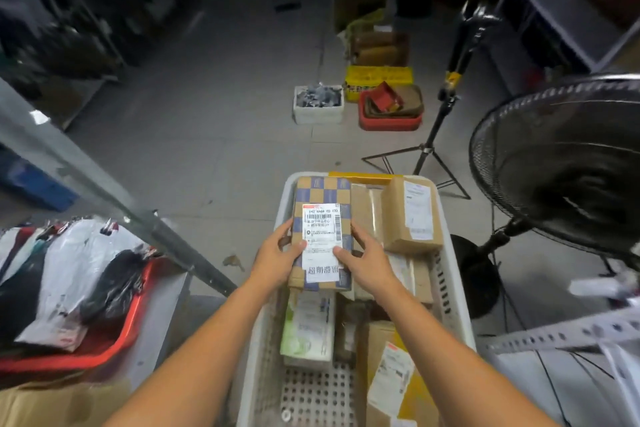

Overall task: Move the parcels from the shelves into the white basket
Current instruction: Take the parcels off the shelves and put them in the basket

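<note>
Two grips clamp the checkered parcel (pixel 320 194) by its long edges: left grip (pixel 277 253), right grip (pixel 367 262). Stiff cardboard, probably light; white basket (pixel 459 288) lies beneath the grips.

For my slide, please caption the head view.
Left hand and right hand hold a checkered parcel over the white basket.

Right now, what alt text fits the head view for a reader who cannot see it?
Left hand and right hand hold a checkered labelled parcel by its sides over a white basket holding several cardboard parcels. A fan stands beside it.
</note>
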Demonstrator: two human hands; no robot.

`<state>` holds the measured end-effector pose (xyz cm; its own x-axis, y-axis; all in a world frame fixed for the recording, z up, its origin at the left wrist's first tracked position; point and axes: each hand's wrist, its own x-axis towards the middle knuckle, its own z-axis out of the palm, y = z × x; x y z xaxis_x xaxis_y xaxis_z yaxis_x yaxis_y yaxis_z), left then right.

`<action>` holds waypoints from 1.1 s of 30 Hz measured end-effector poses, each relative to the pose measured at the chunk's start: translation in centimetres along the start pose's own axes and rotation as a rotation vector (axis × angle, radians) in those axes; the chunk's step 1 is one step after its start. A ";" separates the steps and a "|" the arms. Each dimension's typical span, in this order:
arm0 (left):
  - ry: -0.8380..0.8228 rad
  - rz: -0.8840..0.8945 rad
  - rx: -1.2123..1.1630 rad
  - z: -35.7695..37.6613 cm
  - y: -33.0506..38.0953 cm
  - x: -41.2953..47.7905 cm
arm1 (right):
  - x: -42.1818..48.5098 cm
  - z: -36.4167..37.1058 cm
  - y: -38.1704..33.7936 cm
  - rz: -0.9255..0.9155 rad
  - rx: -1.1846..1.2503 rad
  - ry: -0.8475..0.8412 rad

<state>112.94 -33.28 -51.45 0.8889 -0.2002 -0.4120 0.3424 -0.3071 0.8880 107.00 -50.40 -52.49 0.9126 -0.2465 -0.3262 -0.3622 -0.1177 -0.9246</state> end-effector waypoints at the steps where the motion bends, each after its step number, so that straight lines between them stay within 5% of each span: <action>1: 0.013 0.012 0.016 -0.4 -0.2 1.6 | 1.4 0.7 0.1 -0.006 -0.008 0.005; 10: -0.018 -0.011 -0.008 -3.5 -2.2 11.8 | 10.0 5.1 0.5 -0.035 -0.048 0.057; 18: -0.117 -0.066 -0.033 -4.9 -1.9 12.4 | 9.7 6.0 -0.6 0.038 -0.086 0.080; 26: -0.158 -0.112 0.274 -7.2 1.3 11.3 | 7.5 5.6 -4.0 0.197 -0.210 0.088; 33: -0.205 0.079 0.661 -9.8 7.1 8.2 | 1.5 1.6 -8.9 0.300 -0.469 0.155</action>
<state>125.61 -27.95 -46.55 0.8056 -0.3972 -0.4395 -0.0359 -0.7733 0.6330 111.91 -48.18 -45.04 0.7314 -0.4690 -0.4951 -0.6784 -0.4259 -0.5987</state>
